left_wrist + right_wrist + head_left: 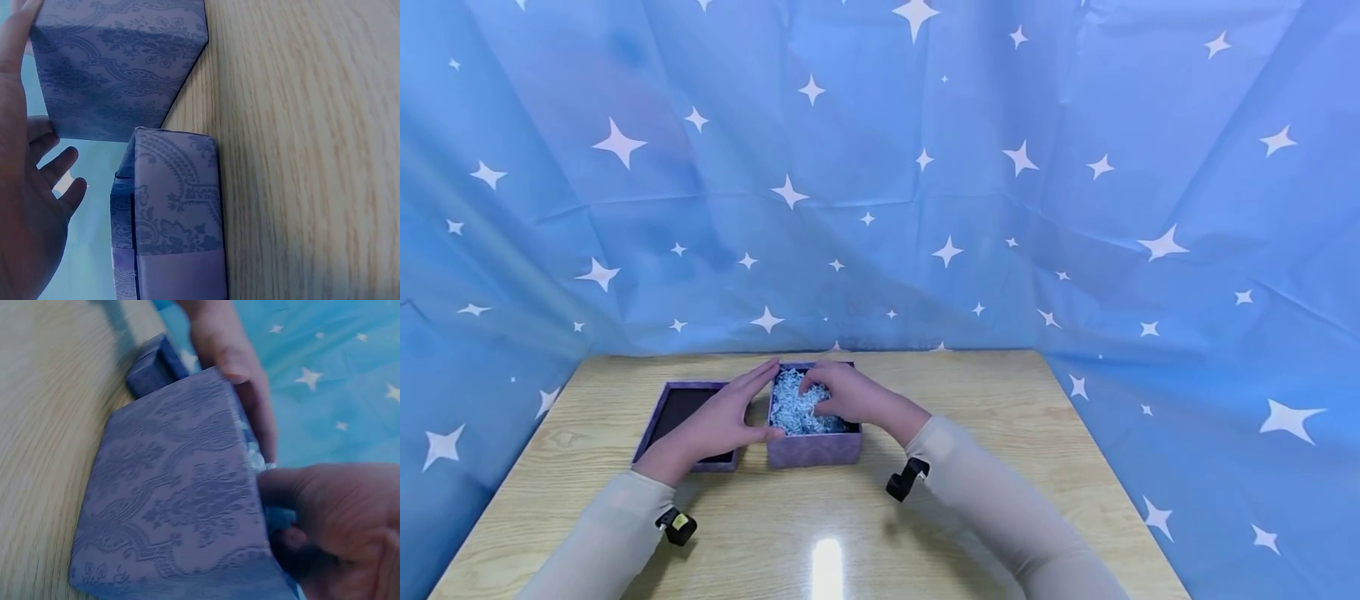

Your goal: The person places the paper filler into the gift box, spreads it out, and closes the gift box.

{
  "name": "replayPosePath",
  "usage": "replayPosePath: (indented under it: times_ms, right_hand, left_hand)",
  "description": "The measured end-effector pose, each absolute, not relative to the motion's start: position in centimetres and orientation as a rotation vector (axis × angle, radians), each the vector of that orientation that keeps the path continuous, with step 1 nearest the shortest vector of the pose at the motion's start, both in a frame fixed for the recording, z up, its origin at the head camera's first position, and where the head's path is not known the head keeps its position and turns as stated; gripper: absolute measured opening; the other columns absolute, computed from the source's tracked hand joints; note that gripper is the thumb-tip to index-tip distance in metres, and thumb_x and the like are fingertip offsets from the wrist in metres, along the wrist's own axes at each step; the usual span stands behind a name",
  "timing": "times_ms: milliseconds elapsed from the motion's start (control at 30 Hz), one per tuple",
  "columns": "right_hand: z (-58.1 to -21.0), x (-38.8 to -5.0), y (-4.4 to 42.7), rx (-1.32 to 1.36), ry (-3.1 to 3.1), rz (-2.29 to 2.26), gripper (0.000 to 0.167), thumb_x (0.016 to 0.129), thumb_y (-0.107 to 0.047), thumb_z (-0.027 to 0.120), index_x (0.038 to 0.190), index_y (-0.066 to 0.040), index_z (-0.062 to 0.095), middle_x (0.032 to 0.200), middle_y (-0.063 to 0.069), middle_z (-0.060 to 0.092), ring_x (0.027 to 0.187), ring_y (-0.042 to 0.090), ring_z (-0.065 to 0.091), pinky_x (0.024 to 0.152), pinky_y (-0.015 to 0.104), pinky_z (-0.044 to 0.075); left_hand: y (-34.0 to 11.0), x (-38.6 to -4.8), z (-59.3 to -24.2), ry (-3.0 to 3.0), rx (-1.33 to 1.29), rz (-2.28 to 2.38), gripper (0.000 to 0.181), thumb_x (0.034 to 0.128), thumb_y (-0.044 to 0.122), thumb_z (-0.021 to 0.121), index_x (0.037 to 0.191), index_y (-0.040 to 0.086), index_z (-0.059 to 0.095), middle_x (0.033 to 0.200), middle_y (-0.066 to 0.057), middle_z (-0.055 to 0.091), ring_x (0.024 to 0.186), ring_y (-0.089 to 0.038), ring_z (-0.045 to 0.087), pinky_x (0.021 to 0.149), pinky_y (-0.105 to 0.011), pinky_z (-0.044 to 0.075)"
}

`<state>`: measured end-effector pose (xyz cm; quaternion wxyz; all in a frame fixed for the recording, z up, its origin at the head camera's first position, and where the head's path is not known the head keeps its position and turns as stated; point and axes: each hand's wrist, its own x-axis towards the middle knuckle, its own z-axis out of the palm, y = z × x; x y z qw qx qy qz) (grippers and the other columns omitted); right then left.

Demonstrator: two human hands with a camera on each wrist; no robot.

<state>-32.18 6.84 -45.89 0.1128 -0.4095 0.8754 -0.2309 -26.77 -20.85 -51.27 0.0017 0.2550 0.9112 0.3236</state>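
Observation:
An open purple patterned box [814, 451] stands on the table, filled with light-blue shredded paper [797, 408]. My left hand [724, 417] spans the box's left side, its thumb at the near corner and its straight fingers along the rim toward the far corner. In the right wrist view, the left thumb rests on the box's rim. My right hand [853, 393] reaches over the right rim with bent fingers down in the shredded paper. The paper and the box wall hide its fingertips, so I cannot see whether they pinch any.
A matching purple lid [658, 425] with a dark inside lies hollow side up, left of the box and partly under the left forearm. Wooden tabletop [1000, 433] extends around them. A blue star-patterned curtain [880, 250] hangs behind the table and along its sides.

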Motion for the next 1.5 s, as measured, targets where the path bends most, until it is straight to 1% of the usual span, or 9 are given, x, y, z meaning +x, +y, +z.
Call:
replayPosePath:
  times_ms: [100, 233, 367, 600, 800, 867, 1100, 1233, 1500]
  right_hand:
    - [-46.0, -31.7, 6.6, -1.225, 2.633, -0.420, 0.027, 0.100, -0.006, 0.084, 0.125, -0.012, 0.078, 0.127, 0.002, 0.072, 0.114, 0.015, 0.068, 0.097, 0.029, 0.057]
    - [-45.7, -31.0, 6.9, -1.250, 2.739, -0.096, 0.027, 0.096, -0.013, 0.090, 0.122, -0.016, 0.083, 0.122, -0.003, 0.078, 0.116, 0.019, 0.070, 0.104, 0.035, 0.055]
    - [-45.2, -30.7, 7.4, -1.247, 2.779, 0.027, 0.027, 0.093, -0.020, 0.094, 0.118, -0.022, 0.087, 0.117, -0.008, 0.081, 0.113, 0.019, 0.070, 0.104, 0.042, 0.053]
    - [-43.9, -31.1, 8.8, -1.233, 2.704, -0.192, 0.038, 0.094, -0.024, 0.093, 0.129, -0.016, 0.082, 0.128, -0.002, 0.077, 0.122, 0.020, 0.068, 0.113, 0.041, 0.051]
    - [-42.6, -30.9, 11.6, -1.162, 2.643, -0.533, 0.048, 0.098, -0.021, 0.089, 0.142, -0.009, 0.074, 0.147, 0.008, 0.067, 0.145, 0.031, 0.056, 0.124, 0.051, 0.041]
    - [-42.4, -30.5, 12.9, -1.104, 2.630, -0.636, 0.048, 0.099, -0.020, 0.087, 0.144, -0.008, 0.073, 0.149, 0.008, 0.065, 0.146, 0.033, 0.055, 0.121, 0.051, 0.045]
    - [-43.4, -29.2, 17.8, -1.017, 2.676, -0.799, 0.045, 0.100, -0.021, 0.087, 0.140, -0.008, 0.073, 0.135, 0.006, 0.070, 0.126, 0.032, 0.066, 0.106, 0.048, 0.056]
    - [-44.4, -28.4, 20.3, -0.960, 2.670, -0.803, 0.041, 0.099, -0.018, 0.087, 0.136, -0.007, 0.074, 0.129, 0.005, 0.072, 0.118, 0.031, 0.069, 0.099, 0.045, 0.059]
    - [-46.8, -26.6, 24.5, -0.938, 2.576, -0.706, 0.039, 0.101, -0.003, 0.079, 0.139, 0.000, 0.071, 0.129, 0.016, 0.069, 0.117, 0.038, 0.069, 0.098, 0.053, 0.059]
  left_hand:
    - [-20.8, -26.7, -51.4, 2.860, 0.800, 1.009, 0.117, 0.0928, 0.069, 0.081, 0.179, 0.015, 0.023, 0.185, -0.001, 0.016, 0.166, -0.043, 0.023, 0.124, -0.072, 0.032]
    - [-20.7, -26.7, -51.3, 2.862, 0.806, 1.002, 0.116, 0.0930, 0.067, 0.082, 0.179, 0.019, 0.021, 0.185, 0.000, 0.015, 0.166, -0.042, 0.022, 0.125, -0.071, 0.031]
    - [-20.7, -26.6, -51.2, 2.867, 0.795, 0.992, 0.116, 0.0934, 0.067, 0.082, 0.179, 0.018, 0.021, 0.185, -0.001, 0.015, 0.166, -0.043, 0.022, 0.125, -0.071, 0.031]
    - [-20.7, -26.6, -51.4, 2.858, 0.786, 0.991, 0.115, 0.0939, 0.065, 0.082, 0.179, 0.017, 0.021, 0.185, -0.001, 0.014, 0.166, -0.044, 0.021, 0.125, -0.072, 0.031]
    - [-20.8, -26.7, -51.6, 2.867, 0.801, 0.987, 0.117, 0.0933, 0.067, 0.082, 0.178, 0.012, 0.023, 0.185, -0.001, 0.015, 0.166, -0.043, 0.022, 0.125, -0.072, 0.030]
    - [-20.8, -26.7, -51.7, 2.868, 0.805, 0.980, 0.117, 0.0933, 0.067, 0.082, 0.178, 0.011, 0.023, 0.185, -0.001, 0.014, 0.166, -0.043, 0.021, 0.125, -0.072, 0.030]
    - [-20.9, -26.7, -51.8, 2.862, 0.806, 0.974, 0.117, 0.0932, 0.068, 0.081, 0.178, 0.013, 0.022, 0.185, -0.001, 0.014, 0.166, -0.044, 0.021, 0.125, -0.072, 0.030]
    - [-20.9, -26.6, -51.7, 2.858, 0.800, 0.977, 0.118, 0.0928, 0.068, 0.082, 0.179, 0.016, 0.021, 0.185, -0.001, 0.013, 0.166, -0.044, 0.021, 0.125, -0.072, 0.030]
    - [-20.8, -26.7, -51.2, 2.861, 0.810, 0.997, 0.117, 0.0930, 0.062, 0.085, 0.179, 0.015, 0.021, 0.185, -0.002, 0.014, 0.166, -0.045, 0.022, 0.125, -0.073, 0.030]
